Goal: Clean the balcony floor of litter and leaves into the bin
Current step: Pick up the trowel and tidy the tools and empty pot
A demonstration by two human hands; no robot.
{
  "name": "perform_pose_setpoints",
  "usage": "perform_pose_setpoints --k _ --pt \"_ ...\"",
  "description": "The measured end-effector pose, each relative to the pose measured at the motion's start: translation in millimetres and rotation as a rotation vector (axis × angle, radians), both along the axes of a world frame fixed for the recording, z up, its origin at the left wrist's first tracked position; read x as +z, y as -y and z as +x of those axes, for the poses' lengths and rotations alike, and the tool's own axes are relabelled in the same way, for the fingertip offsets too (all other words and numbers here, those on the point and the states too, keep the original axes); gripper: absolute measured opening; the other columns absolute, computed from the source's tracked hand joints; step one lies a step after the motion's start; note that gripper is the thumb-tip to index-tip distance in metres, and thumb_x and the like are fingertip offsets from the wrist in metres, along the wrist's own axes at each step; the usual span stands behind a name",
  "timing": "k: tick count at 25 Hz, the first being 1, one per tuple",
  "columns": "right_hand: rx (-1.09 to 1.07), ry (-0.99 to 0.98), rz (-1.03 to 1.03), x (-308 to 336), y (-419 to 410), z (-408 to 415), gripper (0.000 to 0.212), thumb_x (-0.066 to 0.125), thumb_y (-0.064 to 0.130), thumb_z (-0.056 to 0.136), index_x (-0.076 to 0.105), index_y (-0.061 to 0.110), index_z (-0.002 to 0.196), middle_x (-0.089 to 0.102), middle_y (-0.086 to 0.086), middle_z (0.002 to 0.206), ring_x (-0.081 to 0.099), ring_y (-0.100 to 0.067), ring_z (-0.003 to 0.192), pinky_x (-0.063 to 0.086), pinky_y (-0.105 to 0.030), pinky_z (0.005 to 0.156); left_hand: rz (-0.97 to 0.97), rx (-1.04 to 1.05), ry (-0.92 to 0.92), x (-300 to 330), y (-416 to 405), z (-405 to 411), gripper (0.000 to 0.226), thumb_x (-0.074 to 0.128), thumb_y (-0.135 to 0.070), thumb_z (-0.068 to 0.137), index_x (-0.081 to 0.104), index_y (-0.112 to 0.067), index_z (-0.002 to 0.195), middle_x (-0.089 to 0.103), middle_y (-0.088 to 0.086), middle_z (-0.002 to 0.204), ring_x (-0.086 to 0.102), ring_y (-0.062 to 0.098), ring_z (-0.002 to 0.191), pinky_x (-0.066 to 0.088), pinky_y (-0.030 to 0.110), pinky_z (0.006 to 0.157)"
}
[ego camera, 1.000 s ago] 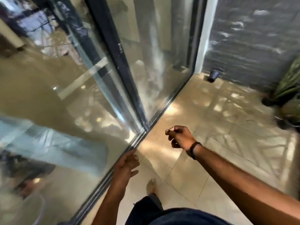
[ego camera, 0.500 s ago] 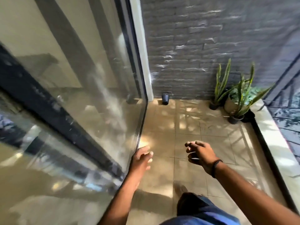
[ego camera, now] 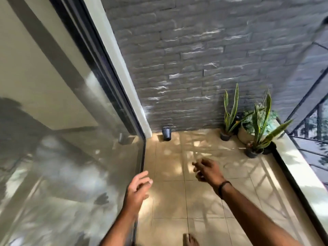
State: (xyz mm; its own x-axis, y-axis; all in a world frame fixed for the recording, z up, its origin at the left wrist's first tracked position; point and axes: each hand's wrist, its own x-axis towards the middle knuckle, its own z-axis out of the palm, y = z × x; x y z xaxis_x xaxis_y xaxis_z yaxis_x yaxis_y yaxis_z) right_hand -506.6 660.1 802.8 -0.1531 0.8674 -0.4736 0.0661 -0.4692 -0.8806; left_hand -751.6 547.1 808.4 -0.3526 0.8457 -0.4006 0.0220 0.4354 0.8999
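Left hand [ego camera: 137, 189] fingers relaxed, right hand [ego camera: 208, 170] loosely curled, both outstretched

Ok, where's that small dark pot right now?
Head view, far left corner: the dark pot stands on the tiles where the brick wall meets the glass door frame.

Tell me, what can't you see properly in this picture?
- Head view: litter or leaves on the floor are too small or lost in the dappled light.
- The bin: none recognisable; the small dark pot by the wall is too small to tell.
- Right hand: blurred, its fingers unclear.
- Foot: cut off by the bottom edge.
- Behind the glass door: hidden by reflections.
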Motion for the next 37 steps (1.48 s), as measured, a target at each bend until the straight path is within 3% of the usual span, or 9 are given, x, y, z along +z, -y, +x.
perform_pose_setpoints --k 4,9,12,16,21,27,31,34,37 --pt "0.016 0.008 0.033 4.5 -82.7 -31.6 0.029 0.062 0.019 0.097 0.063 -0.009 0.099 0.064 -0.008 0.073 0.055 -0.019 0.057 0.045 -0.028 0.055 -0.077 0.017 0.034 -12.6 -61.0 -25.8 0.054 0.069 -0.039 0.071 0.063 -0.028 0.123 0.067 0.002 0.119 0.066 0.022 0.111 0.053 0.049 0.097" --pt "0.104 0.071 0.031 -8.8 -192.7 -82.5 0.024 0.059 0.018 0.098 0.065 -0.006 0.102 0.065 -0.007 0.076 0.056 -0.017 0.06 0.046 -0.029 0.057 -0.182 0.055 0.12 -54.1 -172.0 -65.1 0.044 0.076 -0.026 0.07 0.067 -0.026 0.114 0.066 0.009 0.12 0.064 0.025 0.106 0.048 0.041 0.086" --pt "0.152 0.138 0.009 -29.8 -269.2 -124.0 0.022 0.06 0.02 0.099 0.066 -0.001 0.101 0.066 -0.006 0.077 0.056 -0.014 0.06 0.047 -0.027 0.056 -0.189 0.048 0.168 -84.3 -257.2 -91.8 0.028 0.072 -0.014 0.089 0.065 -0.025 0.113 0.065 0.007 0.115 0.062 0.022 0.099 0.045 0.035 0.081" --pt "0.235 0.207 -0.127 -79.6 -357.0 -191.4 0.016 0.06 0.016 0.097 0.068 0.002 0.096 0.065 -0.005 0.072 0.056 -0.014 0.055 0.046 -0.025 0.053 -0.292 0.034 0.205 -137.4 -367.5 -120.4 0.023 0.071 -0.035 0.092 0.063 -0.03 0.113 0.069 0.004 0.112 0.065 0.017 0.097 0.047 0.03 0.072" --pt "0.335 0.284 -0.362 -219.2 -450.7 -249.7 0.013 0.064 0.017 0.095 0.066 0.009 0.086 0.066 -0.008 0.071 0.056 -0.016 0.051 0.042 -0.024 0.049 -0.499 -0.127 0.101 -261.2 -473.6 -146.3 0.025 0.071 -0.037 0.092 0.064 -0.026 0.113 0.074 0.0 0.105 0.068 0.006 0.084 0.045 0.014 0.058" --pt "0.281 0.423 -0.698 -494.4 -520.2 -252.2 0.043 0.07 0.049 0.072 0.067 0.012 0.093 0.07 -0.006 0.071 0.063 -0.02 0.058 0.051 -0.029 0.054 -0.671 -0.19 0.011 -503.1 -562.2 -174.5 0.043 0.061 -0.064 0.089 0.067 -0.026 0.108 0.07 -0.003 0.102 0.068 0.016 0.095 0.046 0.025 0.073" --pt "0.334 0.51 -0.731 -644.0 -585.2 -270.7 0.034 0.06 0.033 0.097 0.059 0.01 0.072 0.057 -0.011 0.067 0.051 -0.025 0.054 0.044 -0.035 0.058 -0.741 -0.116 0.05 -660.1 -616.0 -189.0 0.051 0.058 -0.071 0.084 0.059 -0.021 0.079 0.065 0.009 0.09 0.062 0.024 0.081 0.047 0.035 0.077" --pt "0.242 0.502 -0.553 -734.1 -641.0 -298.6 0.06 0.052 0.068 0.085 0.062 0.01 0.096 0.064 -0.017 0.094 0.064 -0.034 0.081 0.056 -0.046 0.079 -0.704 0.015 0.053 -735.4 -665.1 -180.1 0.044 0.057 -0.06 0.091 0.062 -0.02 0.109 0.065 0.019 0.119 0.064 0.034 0.109 0.05 0.039 0.094" --pt "-0.093 0.378 -0.521 -780.7 -689.2 -324.6 0.091 0.042 0.084 0.068 0.047 0.024 0.137 0.05 -0.012 0.138 0.054 -0.036 0.119 0.046 -0.057 0.1 -0.467 0.197 -0.113 -761.6 -719.3 -164.3 0.079 0.056 -0.056 0.095 0.027 -0.017 0.157 0.035 0.018 0.157 0.038 0.03 0.142 0.032 0.037 0.113"
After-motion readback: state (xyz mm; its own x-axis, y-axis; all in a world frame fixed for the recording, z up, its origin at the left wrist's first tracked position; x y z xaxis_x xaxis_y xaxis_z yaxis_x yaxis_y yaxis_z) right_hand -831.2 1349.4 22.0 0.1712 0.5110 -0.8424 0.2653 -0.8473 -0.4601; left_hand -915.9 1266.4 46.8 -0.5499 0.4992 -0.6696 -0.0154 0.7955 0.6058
